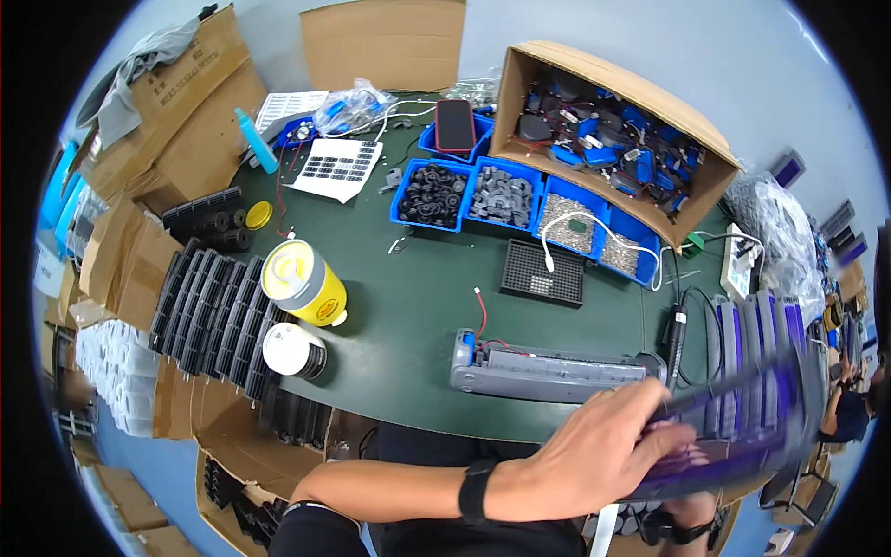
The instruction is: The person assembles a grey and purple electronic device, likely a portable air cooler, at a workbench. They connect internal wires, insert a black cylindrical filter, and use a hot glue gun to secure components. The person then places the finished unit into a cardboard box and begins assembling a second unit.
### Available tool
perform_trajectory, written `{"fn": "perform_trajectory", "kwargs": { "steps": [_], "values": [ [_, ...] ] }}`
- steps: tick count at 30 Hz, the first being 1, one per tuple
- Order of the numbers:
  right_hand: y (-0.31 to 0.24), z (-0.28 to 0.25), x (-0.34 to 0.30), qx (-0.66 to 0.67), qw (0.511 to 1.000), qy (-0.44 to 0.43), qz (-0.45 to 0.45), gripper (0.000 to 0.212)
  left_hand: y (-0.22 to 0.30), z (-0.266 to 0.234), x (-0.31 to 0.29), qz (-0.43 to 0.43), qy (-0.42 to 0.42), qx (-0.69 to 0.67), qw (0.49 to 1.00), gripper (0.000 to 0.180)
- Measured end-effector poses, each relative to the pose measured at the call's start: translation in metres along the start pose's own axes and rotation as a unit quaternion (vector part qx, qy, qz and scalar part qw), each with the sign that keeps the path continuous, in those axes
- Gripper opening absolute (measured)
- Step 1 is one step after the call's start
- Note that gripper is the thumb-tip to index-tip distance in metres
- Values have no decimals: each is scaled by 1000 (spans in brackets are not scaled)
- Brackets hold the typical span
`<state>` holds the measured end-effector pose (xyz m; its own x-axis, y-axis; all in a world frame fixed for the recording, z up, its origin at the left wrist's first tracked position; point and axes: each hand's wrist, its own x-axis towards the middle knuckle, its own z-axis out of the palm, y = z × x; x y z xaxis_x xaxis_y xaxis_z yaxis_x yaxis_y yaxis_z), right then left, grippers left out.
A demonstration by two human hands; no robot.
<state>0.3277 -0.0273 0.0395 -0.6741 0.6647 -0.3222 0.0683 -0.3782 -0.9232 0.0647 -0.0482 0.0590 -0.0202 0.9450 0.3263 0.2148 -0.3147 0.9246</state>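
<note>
Green worktop (408,278) is noted with blue parts bins (430,224) at the back and a grey elongated housing (548,374) laid near the front edge. A blurred purple-and-black panel (733,467), located to the right of the housing and raised at the near edge, is grasped by the left hand (594,450); beneath it the right hand (691,509) is partly hidden, and its grip cannot be determined.

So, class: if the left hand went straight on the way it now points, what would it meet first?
The left hand points rightward, so most likely the blurred dark purple part immediately ahead; blur and depth leave unclear whether they already touch.
</note>
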Motion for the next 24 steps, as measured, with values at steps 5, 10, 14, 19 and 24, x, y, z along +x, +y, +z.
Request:
{"fn": "perform_trajectory", "kwargs": {
  "steps": [5, 10, 14, 19, 24],
  "values": [
    [42, 45, 58, 53, 991, 36, -118, 122, -29, 12, 11, -58, 86, -65, 992, 32],
    [2, 46, 133, 259, 951, -98, -137, 120, -46, -88, 14, -75, 38, 341, 936, 37],
    [-3, 42, 192, 212, 960, -38, -177, 110, -66, -111, 4, -143, -111, 381, 907, 44],
    [18, 48, 213, 111, 967, 57, -220, 121, -83, -101, 14, -191, -96, 124, 969, 44],
    [28, 48, 199, 153, 959, 68, -228, 131, -88, -105, 15, -229, -139, 105, 958, 34]
  ]
}}
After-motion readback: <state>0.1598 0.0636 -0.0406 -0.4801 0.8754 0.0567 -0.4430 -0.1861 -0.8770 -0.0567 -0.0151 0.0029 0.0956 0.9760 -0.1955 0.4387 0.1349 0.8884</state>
